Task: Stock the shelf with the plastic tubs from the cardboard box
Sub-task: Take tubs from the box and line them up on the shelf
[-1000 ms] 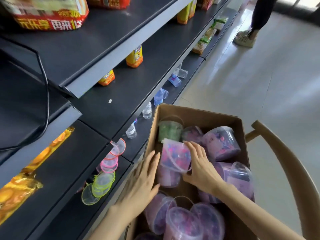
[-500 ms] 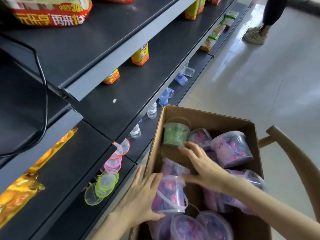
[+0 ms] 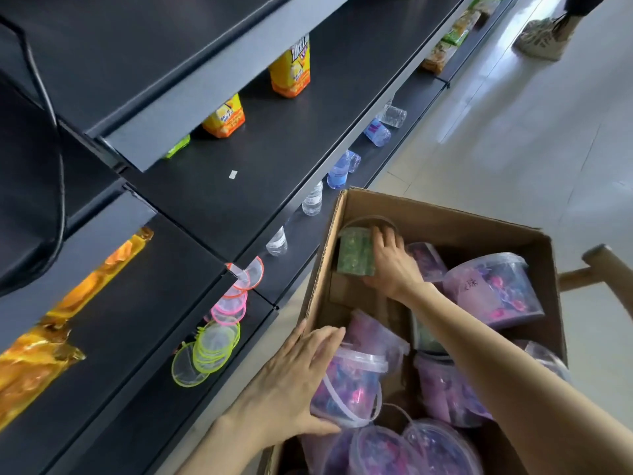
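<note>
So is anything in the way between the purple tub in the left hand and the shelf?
Only the shelf-side wall of the cardboard box, which the purple tub must be lifted over. The left hand grips it. On the shelf, neon lids take up some of the nearest spot.

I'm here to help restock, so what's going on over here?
A person is reaching into a cardboard box of plastic tubs beside the shelf. The left hand grips a pink tub at the box's near side, while the right hand holds a green tub in the far corner. Both tubs are inside the box; none shows on the shelf.
</note>
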`<state>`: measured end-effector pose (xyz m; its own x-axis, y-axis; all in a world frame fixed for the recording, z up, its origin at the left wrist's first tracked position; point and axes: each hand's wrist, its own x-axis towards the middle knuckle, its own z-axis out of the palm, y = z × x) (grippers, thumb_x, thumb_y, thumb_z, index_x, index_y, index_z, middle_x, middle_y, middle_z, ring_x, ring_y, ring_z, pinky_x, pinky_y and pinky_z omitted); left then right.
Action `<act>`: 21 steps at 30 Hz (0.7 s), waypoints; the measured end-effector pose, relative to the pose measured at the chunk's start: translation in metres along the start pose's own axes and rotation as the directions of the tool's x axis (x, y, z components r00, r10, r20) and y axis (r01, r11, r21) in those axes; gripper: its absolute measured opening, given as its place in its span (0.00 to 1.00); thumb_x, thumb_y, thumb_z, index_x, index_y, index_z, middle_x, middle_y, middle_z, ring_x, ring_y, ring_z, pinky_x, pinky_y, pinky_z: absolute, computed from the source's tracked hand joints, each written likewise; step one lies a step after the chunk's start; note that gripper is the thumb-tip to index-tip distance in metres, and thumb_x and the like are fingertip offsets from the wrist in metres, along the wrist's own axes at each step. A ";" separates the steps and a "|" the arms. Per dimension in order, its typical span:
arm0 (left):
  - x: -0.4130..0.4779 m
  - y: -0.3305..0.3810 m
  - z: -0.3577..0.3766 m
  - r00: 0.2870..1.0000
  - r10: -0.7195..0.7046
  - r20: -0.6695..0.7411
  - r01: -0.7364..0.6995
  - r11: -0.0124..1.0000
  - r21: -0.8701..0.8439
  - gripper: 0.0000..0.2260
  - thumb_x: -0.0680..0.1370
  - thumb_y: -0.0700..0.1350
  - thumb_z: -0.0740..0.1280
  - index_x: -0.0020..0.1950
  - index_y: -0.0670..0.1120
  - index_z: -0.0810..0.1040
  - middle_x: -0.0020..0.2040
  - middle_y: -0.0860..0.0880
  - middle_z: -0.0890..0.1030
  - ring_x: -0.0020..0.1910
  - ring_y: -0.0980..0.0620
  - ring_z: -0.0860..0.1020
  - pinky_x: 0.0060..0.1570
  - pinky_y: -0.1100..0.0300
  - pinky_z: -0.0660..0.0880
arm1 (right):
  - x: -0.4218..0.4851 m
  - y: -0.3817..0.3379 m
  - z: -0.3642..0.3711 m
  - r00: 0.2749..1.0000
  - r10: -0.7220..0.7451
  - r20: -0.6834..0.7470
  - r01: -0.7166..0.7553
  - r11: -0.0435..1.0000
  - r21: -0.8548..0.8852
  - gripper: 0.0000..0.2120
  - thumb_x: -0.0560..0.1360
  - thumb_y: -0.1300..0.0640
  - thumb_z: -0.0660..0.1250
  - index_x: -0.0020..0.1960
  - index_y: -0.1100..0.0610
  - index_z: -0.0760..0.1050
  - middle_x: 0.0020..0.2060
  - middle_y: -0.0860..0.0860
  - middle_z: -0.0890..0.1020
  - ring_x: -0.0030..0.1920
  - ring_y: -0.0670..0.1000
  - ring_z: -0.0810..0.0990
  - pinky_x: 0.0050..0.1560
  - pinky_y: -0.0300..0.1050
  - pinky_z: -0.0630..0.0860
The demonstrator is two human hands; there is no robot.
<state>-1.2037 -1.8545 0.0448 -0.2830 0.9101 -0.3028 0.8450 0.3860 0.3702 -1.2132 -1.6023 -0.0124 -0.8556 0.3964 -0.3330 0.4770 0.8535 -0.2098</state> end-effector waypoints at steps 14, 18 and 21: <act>0.022 0.002 -0.062 0.949 -0.146 -0.278 0.027 0.919 -0.393 0.43 0.71 0.55 0.71 0.72 0.59 0.41 0.70 0.67 0.43 0.66 0.76 0.37 0.63 0.80 0.40 | -0.120 0.005 -0.053 0.961 -0.167 -0.221 0.275 0.664 0.695 0.45 0.61 0.44 0.76 0.70 0.55 0.59 0.63 0.46 0.64 0.66 0.47 0.66 0.62 0.38 0.71; 0.021 0.011 -0.069 0.972 -0.018 -0.232 -0.070 0.929 -0.365 0.48 0.66 0.63 0.70 0.74 0.59 0.40 0.72 0.66 0.44 0.72 0.67 0.45 0.68 0.74 0.45 | -0.166 -0.002 -0.052 0.949 -0.206 -0.238 0.314 0.565 0.763 0.43 0.61 0.50 0.78 0.69 0.53 0.59 0.64 0.48 0.64 0.67 0.50 0.66 0.62 0.36 0.71; 0.007 0.024 -0.067 0.988 0.013 -0.157 -0.063 0.946 -0.317 0.49 0.66 0.62 0.71 0.70 0.64 0.36 0.69 0.69 0.43 0.68 0.73 0.47 0.63 0.78 0.50 | -0.192 0.001 -0.042 0.959 -0.182 -0.216 0.281 0.548 0.788 0.43 0.61 0.51 0.79 0.69 0.48 0.58 0.65 0.46 0.64 0.68 0.51 0.65 0.63 0.39 0.71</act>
<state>-1.2158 -1.8290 0.1101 -0.3393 0.9276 -0.1563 0.6737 0.3556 0.6478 -1.0568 -1.6630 0.0894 -0.9511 0.2976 -0.0827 0.1789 0.3125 -0.9329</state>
